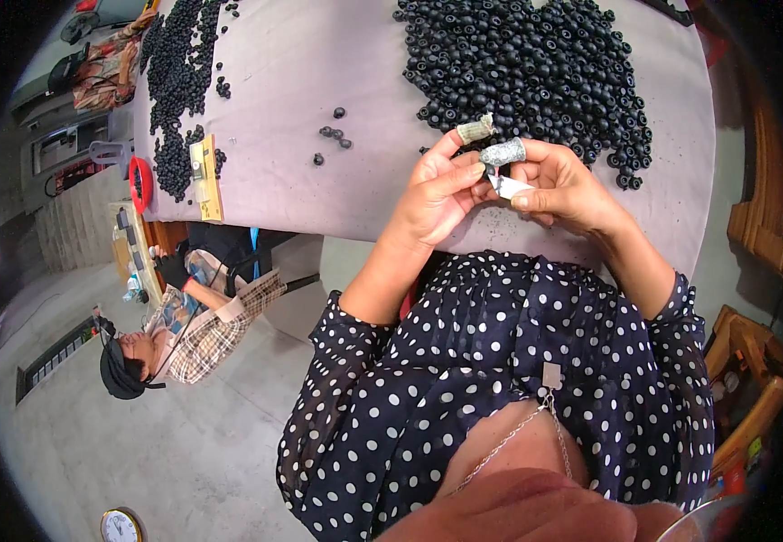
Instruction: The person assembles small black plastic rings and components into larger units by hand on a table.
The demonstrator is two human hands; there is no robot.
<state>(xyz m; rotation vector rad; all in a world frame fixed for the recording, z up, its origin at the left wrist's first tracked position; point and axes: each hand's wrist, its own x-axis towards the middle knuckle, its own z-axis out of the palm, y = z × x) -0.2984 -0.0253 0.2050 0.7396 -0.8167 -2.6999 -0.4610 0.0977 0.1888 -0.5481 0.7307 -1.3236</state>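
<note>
Blade (507, 186), small and pale, sits pinched between both hands just over the near edge of the table (319, 108). Along the table's left edge lie a strip of black beads (175, 63) and a yellow wooden block (205, 178); a few loose beads (335, 133) rest nearer the middle. The left hand (437, 194), forefinger wrapped in tape (475, 128), presses its fingers on the blade. The right hand (565, 187), thumb taped too, grips the other end. A big bead pile (536, 68) covers the far right corner.

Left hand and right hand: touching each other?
Touching. Head view shows left hand fingers meeting right hand around a small white piece, no gap between them.
</note>
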